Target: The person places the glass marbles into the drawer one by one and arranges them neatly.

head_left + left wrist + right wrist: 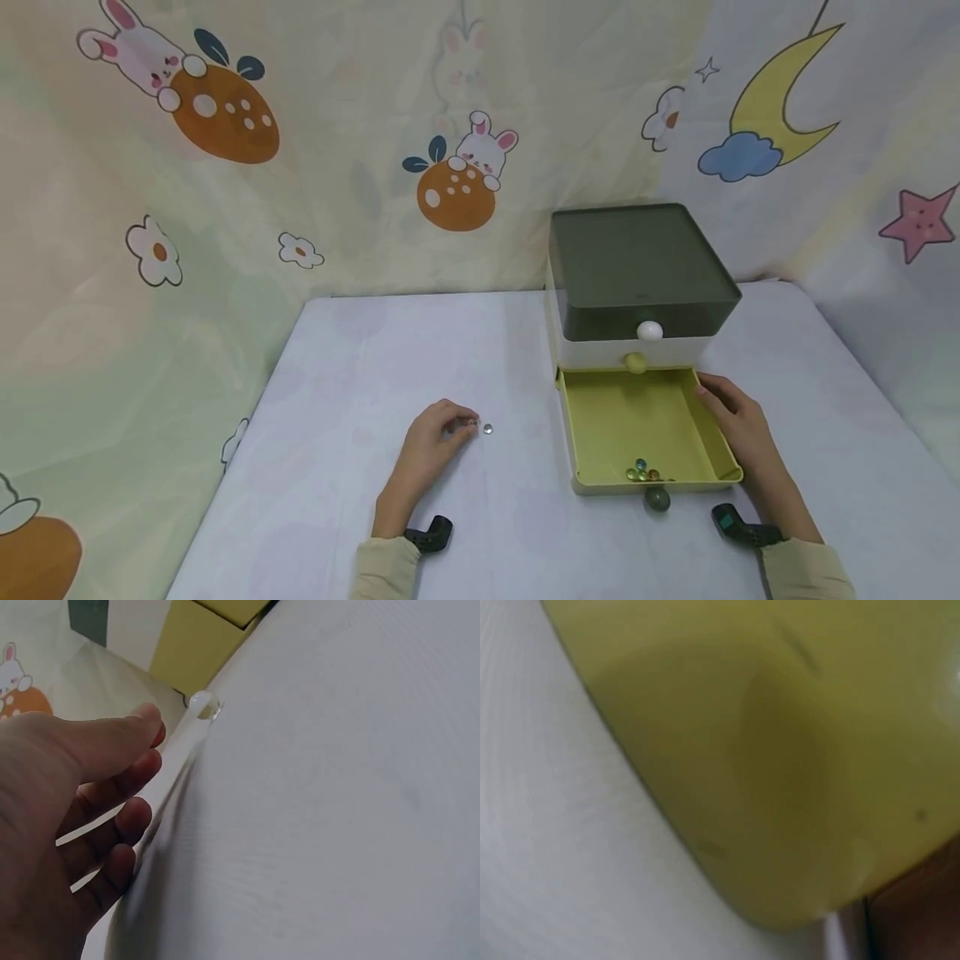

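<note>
My left hand (435, 437) hovers low over the table with its fingers loosely curved. In the left wrist view a clear glass bead (199, 703) lies just beyond the fingertips, with a gap between; a second glassy glint touches or overlaps it. The head view shows one clear bead (488, 429) right of the fingertips. My right hand (738, 421) grips the right side wall of a pulled-out lime-green drawer (622, 408), thumb over the rim. Several coloured glass beads (642, 472) lie near the drawer's front. The right wrist view is mostly filled by the drawer's wall (780, 765).
The drawer belongs to a small cabinet (637, 267) with a dark green top and round knobs, standing at the table's back right. A dark knob (657, 499) sticks out from the drawer front. A printed cloth hangs behind the white-covered table (360, 358).
</note>
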